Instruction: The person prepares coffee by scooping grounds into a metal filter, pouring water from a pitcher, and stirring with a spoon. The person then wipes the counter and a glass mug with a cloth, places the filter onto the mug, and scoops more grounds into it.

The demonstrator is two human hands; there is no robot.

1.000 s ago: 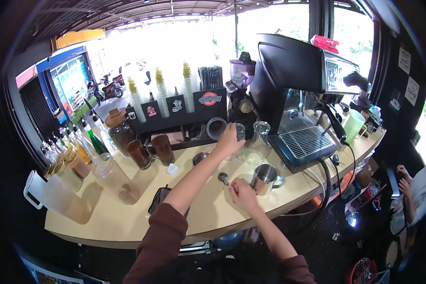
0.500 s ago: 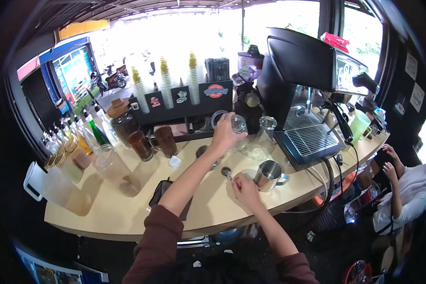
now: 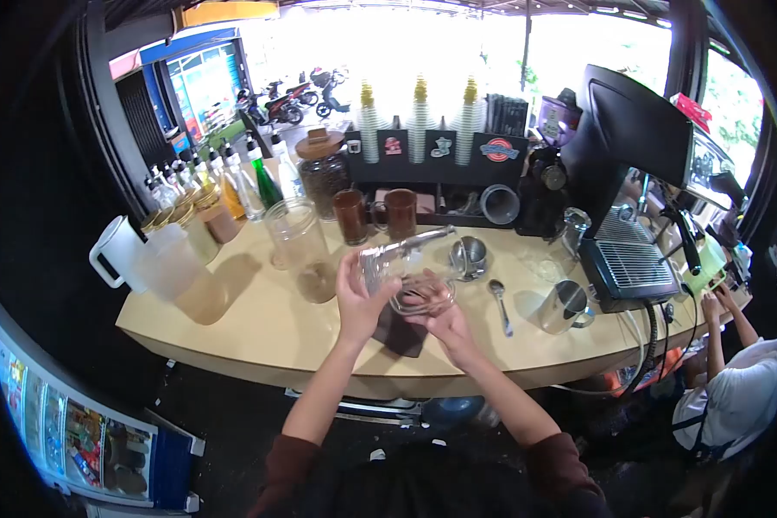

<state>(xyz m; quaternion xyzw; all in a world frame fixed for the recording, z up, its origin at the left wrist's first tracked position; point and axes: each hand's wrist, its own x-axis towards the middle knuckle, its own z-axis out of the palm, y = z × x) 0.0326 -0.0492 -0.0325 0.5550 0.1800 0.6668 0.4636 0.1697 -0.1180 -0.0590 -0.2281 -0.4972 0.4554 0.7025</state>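
Observation:
Both hands hold a clear glass jar (image 3: 416,255) tilted on its side above the counter. My left hand (image 3: 361,298) is wrapped round its left side. My right hand (image 3: 451,328) is at its lower, near end, and its fingers show through the glass; whether they are inside or behind it I cannot tell. Beneath the hands lies a dark cloth (image 3: 401,335). Just right of the jar stands a small metal cup (image 3: 470,259). A spoon (image 3: 501,306) lies on the counter, left of a steel milk pitcher (image 3: 565,306).
A large clear jar (image 3: 302,250), two brown-filled mugs (image 3: 350,216) and a frosted pitcher (image 3: 121,255) stand to the left. At right are a glass carafe (image 3: 568,237) and an espresso machine (image 3: 630,259). Beyond it, another person (image 3: 734,388) in white stands with hands at the counter.
My left hand has brought the glass jar from the back of the counter nearer to me and left. My right hand has left the spoon and joined it. The view has turned left.

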